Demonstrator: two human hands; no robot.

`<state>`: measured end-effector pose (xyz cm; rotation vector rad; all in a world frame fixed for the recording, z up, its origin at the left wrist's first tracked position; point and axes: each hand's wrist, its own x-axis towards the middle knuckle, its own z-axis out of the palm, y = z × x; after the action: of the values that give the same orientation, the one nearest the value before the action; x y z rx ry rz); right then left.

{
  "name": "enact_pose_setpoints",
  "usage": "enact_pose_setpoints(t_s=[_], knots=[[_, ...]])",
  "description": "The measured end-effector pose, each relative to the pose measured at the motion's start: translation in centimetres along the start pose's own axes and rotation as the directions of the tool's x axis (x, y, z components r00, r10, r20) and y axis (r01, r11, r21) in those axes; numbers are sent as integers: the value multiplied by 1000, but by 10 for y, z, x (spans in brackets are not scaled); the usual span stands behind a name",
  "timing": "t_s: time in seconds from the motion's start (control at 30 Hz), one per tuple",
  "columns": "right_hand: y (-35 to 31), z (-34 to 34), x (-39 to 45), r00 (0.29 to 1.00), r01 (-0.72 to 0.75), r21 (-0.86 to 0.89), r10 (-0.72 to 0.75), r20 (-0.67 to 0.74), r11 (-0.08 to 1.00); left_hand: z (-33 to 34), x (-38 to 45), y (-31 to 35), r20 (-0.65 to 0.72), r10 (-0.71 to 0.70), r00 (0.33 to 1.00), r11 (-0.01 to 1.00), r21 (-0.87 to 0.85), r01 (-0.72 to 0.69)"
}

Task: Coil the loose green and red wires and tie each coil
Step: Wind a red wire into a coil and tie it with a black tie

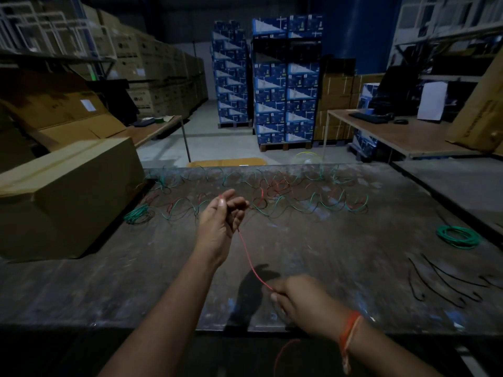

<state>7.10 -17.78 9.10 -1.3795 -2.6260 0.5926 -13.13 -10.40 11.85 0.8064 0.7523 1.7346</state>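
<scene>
Right hand point(295, 296) at the tabletop's point(340, 268) near edge, fingers curled, pinching the red wire point(249, 258), which runs taut up to the left hand point(220, 221), raised mid-tabletop and gripping the strand's other stretch between thumb and fingers. By the right edge lies a coiled green wire point(458, 236) near the black ties point(446, 281); loose green and red wires point(272, 193) sprawl along the far edge, beside a cardboard box point(62, 197) on the left.

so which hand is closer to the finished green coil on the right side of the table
Right. The right hand is at the near edge, left of the green coil; the left hand is farther left, mid-table. Both hold the red wire.
</scene>
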Motion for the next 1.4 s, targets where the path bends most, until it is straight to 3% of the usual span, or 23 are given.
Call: enact_pose_setpoints(t_s=[0.1, 0.2, 0.3, 0.43, 0.63, 0.77, 0.87, 1.0, 1.1, 1.17, 1.27, 1.4], knots=[[1, -32, -2, 992, 124, 125, -121, -28, 984, -3, -4, -8, 118, -6, 993, 988, 156, -12], [6, -60, -1, 943, 284, 148, -247, -224, 947, -1, -14, -12, 240, -45, 970, 947, 320, -35], [14, -79, 5, 854, 336, 86, -265, -447, 938, 2, -27, -13, 320, -125, 939, 902, 431, -27], [19, -94, 17, 792, 371, 150, -228, -567, 917, 6, -34, -16, 409, -195, 891, 882, 470, -23], [22, -93, 37, 780, 387, 203, -203, -592, 899, 10, -43, -16, 432, -328, 840, 900, 412, 140], [23, -82, 43, 798, 399, 311, -159, -581, 863, 6, -43, -15, 386, -347, 855, 901, 389, 190], [27, -73, 45, 831, 384, 448, -90, -549, 807, 4, -45, -13, 335, -315, 888, 883, 446, 145], [33, -66, 45, 903, 315, 690, 19, -430, 651, 3, -40, -19, 163, -105, 981, 912, 409, 30], [36, -58, 47, 926, 260, 759, 68, -371, 597, -1, -31, -23, 12, -36, 999, 957, 288, 31], [37, -52, 50, 918, 231, 803, 150, -367, 549, 0, -29, -23, -24, -107, 994, 980, 166, 110], [42, -45, 55, 876, 232, 856, 284, -391, 462, 1, -27, -21, -69, -357, 932, 934, -53, 354], [52, -40, 58, 837, 251, 815, 305, -453, 523, -11, -27, -25, -175, -587, 790, 793, 73, 605]])
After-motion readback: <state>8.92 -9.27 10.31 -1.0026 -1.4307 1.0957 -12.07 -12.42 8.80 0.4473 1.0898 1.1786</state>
